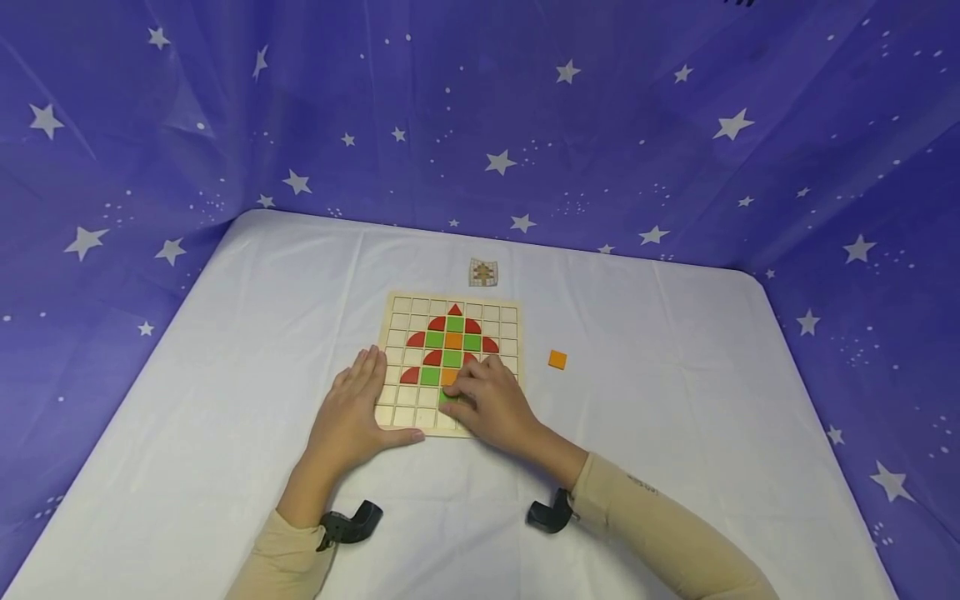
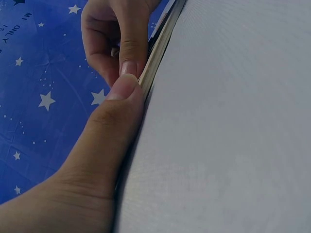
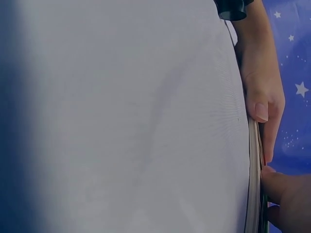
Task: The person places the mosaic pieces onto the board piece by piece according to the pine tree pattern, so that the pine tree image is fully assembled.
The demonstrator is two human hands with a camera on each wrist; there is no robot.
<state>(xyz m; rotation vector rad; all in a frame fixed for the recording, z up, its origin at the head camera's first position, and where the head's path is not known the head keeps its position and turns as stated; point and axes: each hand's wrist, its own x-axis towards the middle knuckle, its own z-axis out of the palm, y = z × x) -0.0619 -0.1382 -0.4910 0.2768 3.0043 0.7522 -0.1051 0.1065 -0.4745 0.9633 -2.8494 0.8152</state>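
A wooden grid board [image 1: 385, 400] lies flat on the white cloth, with red, green and orange tiles forming a stepped tree shape. My left hand [image 1: 351, 421] rests at its lower left corner, fingers straight along the left side and thumb [image 2: 109, 126] along the near edge. Over the lower middle of the board, my right hand [image 1: 491, 404] pinches a green square tile [image 1: 447, 397] just below an orange tile [image 1: 450, 377]. The hand hides part of the board's right side. From the right wrist, only the right fingertips [image 3: 286, 194] show at the board's edge.
An orange square tile [image 1: 557, 360] lies on the cloth right of the board. Beyond the board's far edge is a small picture card [image 1: 483, 272] showing a tree pattern on a grid. A purple starry sheet [image 1: 495, 117] surrounds the table [image 1: 675, 375] at the back and sides.
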